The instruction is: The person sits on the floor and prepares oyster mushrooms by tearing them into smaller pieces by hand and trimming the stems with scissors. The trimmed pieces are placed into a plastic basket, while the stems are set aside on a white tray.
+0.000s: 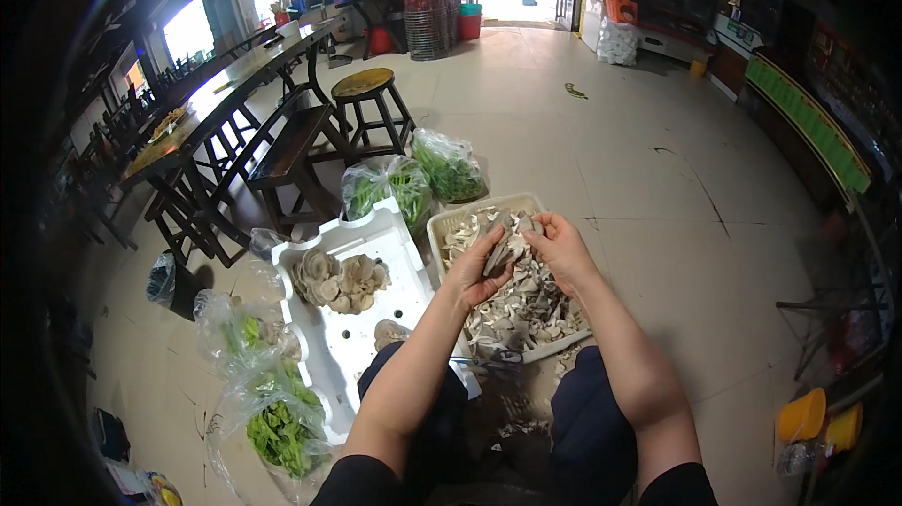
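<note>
Over a cream plastic basket (437,232) of torn oyster mushroom pieces (521,316), my left hand (476,272) holds a small cluster of grey oyster mushrooms (499,252). My right hand (560,249) is at the right of that cluster, its thumb and fingers pinched on a mushroom piece (530,225). Left of the basket lies a white foam tray (352,393) with a large clump of whole oyster mushrooms (340,280) at its far end. Another mushroom clump (390,334) sits nearer my knee, partly hidden by my left arm and leg.
Bags of green vegetables (387,189) stand beyond the tray, and leafy greens (282,435) in clear plastic lie to its left. A lined bin (173,284), a wooden bench (296,150) and a round stool (363,84) are farther left. Mushroom scraps (521,428) lie between my feet.
</note>
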Demonstrator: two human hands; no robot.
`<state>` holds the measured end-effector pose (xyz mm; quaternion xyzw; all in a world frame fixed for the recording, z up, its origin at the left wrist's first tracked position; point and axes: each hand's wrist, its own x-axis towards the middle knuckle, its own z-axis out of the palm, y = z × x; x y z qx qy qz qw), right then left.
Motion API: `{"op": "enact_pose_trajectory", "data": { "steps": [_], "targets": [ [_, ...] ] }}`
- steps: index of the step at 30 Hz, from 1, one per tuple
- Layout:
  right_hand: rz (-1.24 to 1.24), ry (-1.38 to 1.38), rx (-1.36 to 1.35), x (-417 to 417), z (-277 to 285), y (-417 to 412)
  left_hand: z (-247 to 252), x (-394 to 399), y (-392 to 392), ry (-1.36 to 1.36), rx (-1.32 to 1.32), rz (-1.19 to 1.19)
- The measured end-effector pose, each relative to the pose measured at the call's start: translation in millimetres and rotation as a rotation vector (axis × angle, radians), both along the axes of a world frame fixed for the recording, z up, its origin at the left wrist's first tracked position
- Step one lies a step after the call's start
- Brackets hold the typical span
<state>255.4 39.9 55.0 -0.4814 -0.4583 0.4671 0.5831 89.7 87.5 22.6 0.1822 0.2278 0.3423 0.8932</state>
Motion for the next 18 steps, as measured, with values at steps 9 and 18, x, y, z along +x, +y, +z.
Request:
{"op": "enact_pose_trajectory", "data": {
  "steps": [9,18],
  "targets": [
    [-0.348,-0.489,0.25,-8,34,-8,3,-11,1,-0.001,-0.036,0.244],
    [0.066,-0.077,-0.148,4,18,4,28,-15,-10,0.17,0.335,-0.03]
  ]
}}
